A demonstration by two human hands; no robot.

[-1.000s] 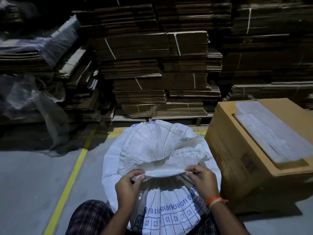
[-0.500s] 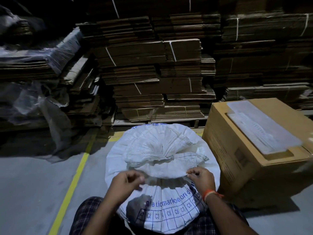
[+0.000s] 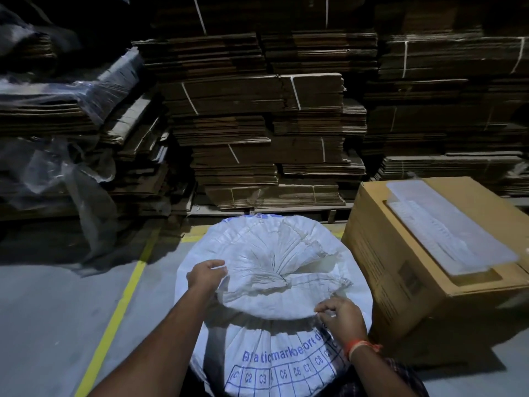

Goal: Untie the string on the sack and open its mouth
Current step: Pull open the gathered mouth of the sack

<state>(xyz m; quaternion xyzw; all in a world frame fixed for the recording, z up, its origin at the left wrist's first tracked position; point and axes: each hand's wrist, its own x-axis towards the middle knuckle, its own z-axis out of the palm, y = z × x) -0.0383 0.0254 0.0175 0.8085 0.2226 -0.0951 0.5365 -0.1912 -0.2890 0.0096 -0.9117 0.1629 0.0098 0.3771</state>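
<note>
A white woven sack [image 3: 272, 348] with blue print stands on the floor between my knees. Its gathered mouth [image 3: 269, 267] is crumpled and folded flat over the top, with the pleats meeting near the middle. My left hand [image 3: 204, 277] grips the left edge of the folded mouth flap. My right hand [image 3: 340, 316], with an orange thread on the wrist, pinches the near right edge of the same flap. I cannot make out a string in the folds.
A brown cardboard box [image 3: 400, 282] with a clear plastic tray [image 3: 446, 227] on top stands close on the right. Stacks of flattened cartons [image 3: 263, 133] fill the back. Loose plastic sheeting [image 3: 71, 181] hangs at left. A yellow floor line [image 3: 114, 319] runs past the sack.
My left hand has moved from the near middle edge of the flap out to its far left side. The right hand has shifted slightly right along the edge.
</note>
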